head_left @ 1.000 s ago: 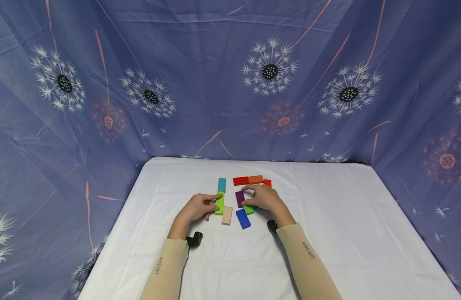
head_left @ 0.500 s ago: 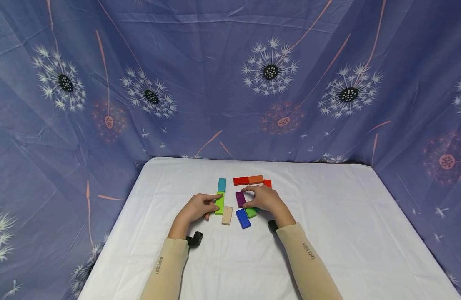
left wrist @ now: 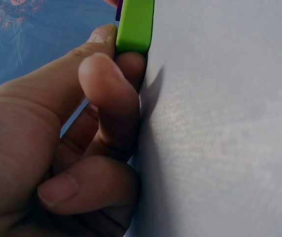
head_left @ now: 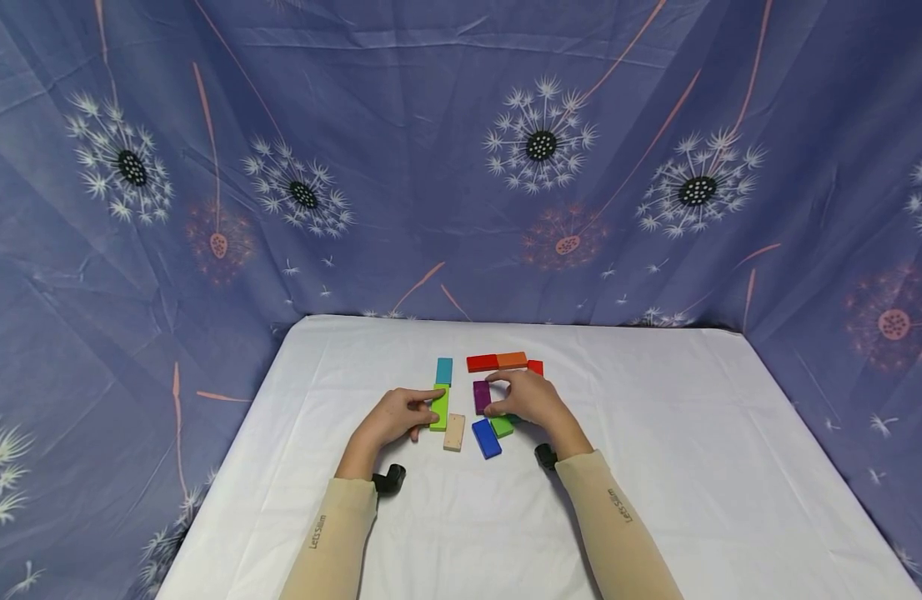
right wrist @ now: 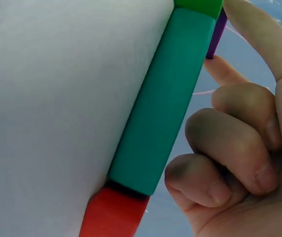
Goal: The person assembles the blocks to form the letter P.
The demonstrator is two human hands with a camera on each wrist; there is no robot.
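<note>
My left hand (head_left: 392,414) grips a light green block (head_left: 440,410) at the left, with the thumb and index finger at its ends. In the left wrist view the thumb tip is at the top edge of that block, the other fingers curled below. My right hand (head_left: 532,396) pinches a purple block (head_left: 481,397) between thumb and index finger. The right wrist view has this purple block (right wrist: 218,34) higher than the teal block (right wrist: 165,98). Under the right thumb lies a green block (head_left: 502,427), against the blue block (head_left: 487,438).
A light blue block (head_left: 444,372) touches the light green one's far end; a plain wood block (head_left: 454,432) lies nearer. Red (head_left: 482,362) and orange (head_left: 512,359) blocks form a far row, with another red block (head_left: 535,367) at its right. White cloth (head_left: 461,533) covers the table.
The right thumb has moved slightly, and the green block has slid a little nearer, beside the blue one. The purple block has shifted slightly right. My left hand stays put.
</note>
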